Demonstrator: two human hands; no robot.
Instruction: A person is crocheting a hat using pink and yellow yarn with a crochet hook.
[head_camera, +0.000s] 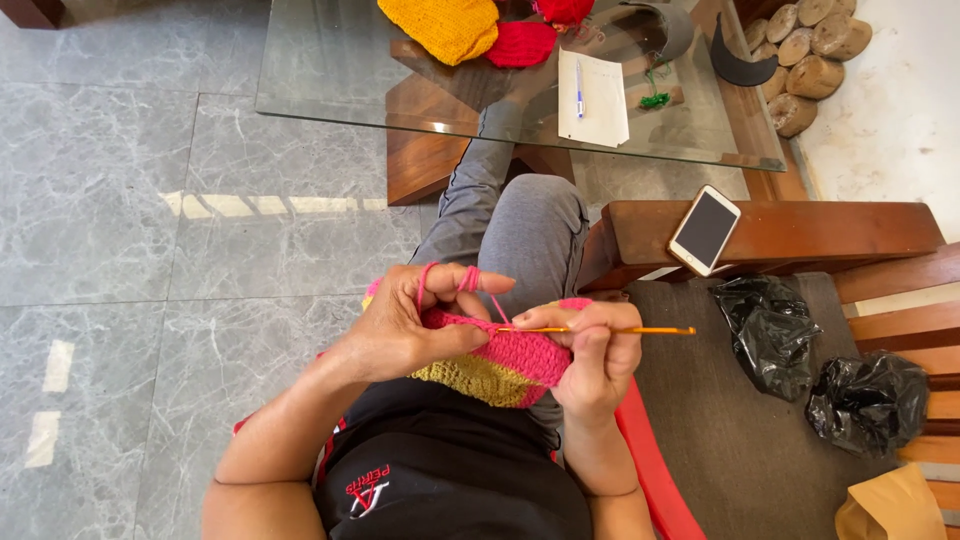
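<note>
Pinching the near edge of the crochet piece (505, 358), the left hand (405, 325) is clamped on the pink and yellow work, thumb pressed along its top row. Pink yarn (468, 280) is looped around this hand's raised index finger and runs down to the stitches just beside the thumb tip. The piece lies between the two hands, over the person's lap, its pink band uppermost and a yellow band below, towards the body.

Just right of the left thumb, the orange crochet hook (610, 330) lies level, its tip at the pink stitches and its shaft sticking out past the right hand (595, 360), whose fingers are closed around it and on the far edge of the piece.

Beyond the right hand, further right, a white phone (704, 230) rests on a wooden armrest (800, 232), and two crumpled black plastic bags (770, 330) sit on the seat cushion. Above both hands, well apart, a glass table (330, 60) carries yellow and red knitted pieces (445, 25), a sheet of paper (592, 100) and a pen (579, 92).
</note>
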